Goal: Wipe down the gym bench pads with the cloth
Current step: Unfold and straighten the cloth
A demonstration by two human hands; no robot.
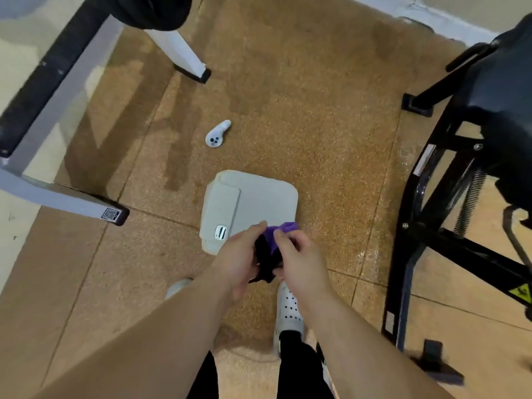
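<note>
Two machines stand on either side of the person on the speckled brown floor (288, 96). At the left is a white frame (57, 197) with a long black pad (43, 79) along it. Towards the middle, a small white controller (217, 134) lies on the floor, and nearer the person sits a flat grey case (259, 197). Over the case's near edge the left hand (236, 260) curls round the side of the cloth (272, 240), which is bunched, purple on top with dark folds below. The right hand (296, 254) pinches its purple part between thumb and fingers. A white shoe (289, 309) shows below the hands. At the right stands a black frame (417, 226) carrying a dark bench pad (503, 96), well apart from the cloth.
</note>
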